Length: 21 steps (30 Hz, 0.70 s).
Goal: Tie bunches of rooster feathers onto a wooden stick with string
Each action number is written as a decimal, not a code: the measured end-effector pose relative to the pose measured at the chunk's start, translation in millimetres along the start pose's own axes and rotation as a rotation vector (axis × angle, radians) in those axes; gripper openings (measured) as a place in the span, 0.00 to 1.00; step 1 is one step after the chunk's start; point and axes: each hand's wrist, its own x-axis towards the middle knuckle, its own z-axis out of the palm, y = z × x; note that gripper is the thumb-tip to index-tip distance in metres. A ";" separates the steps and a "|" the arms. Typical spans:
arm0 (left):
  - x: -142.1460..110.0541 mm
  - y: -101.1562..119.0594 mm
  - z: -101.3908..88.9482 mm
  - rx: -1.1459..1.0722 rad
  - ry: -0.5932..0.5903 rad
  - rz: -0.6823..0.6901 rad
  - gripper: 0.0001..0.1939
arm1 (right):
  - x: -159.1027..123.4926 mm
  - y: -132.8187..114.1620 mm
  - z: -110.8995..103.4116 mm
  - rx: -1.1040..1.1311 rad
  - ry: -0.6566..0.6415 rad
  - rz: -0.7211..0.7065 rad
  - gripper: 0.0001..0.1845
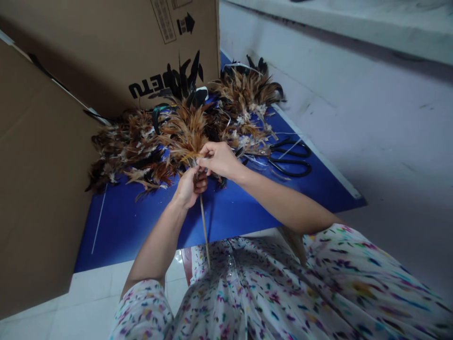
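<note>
My left hand (191, 186) is closed around a feather duster (187, 126), just where its thin stick (204, 222) meets the feathers. Brown feathers fan out above my hands, with long black ones at the top. The stick runs down toward my lap. At the base of the feathers, the thumb and fingers of my right hand (219, 159) are pinched together. Whether they hold a feather or a thread there is hidden. To the right of my right hand, black-handled scissors (288, 158) lie on the blue table (141, 226).
Loose brown feathers (123, 141) are heaped on the left of the table. Another feather bundle (244, 92) lies at the back right. A large cardboard box (106, 52) stands behind and to the left. A pale wall (354, 132) borders the right side.
</note>
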 end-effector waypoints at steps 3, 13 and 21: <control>-1.0 -3.1 -0.4 0.048 -0.023 0.055 0.17 | -0.8 -1.9 -1.4 -0.059 -0.001 0.002 0.04; -3.6 -1.3 -2.8 0.076 -0.021 0.099 0.23 | -4.3 -14.5 -14.6 0.039 -0.004 -0.022 0.06; -1.5 8.6 -12.1 -0.018 -0.080 0.106 0.18 | -11.4 6.1 -61.8 -0.015 0.100 0.040 0.05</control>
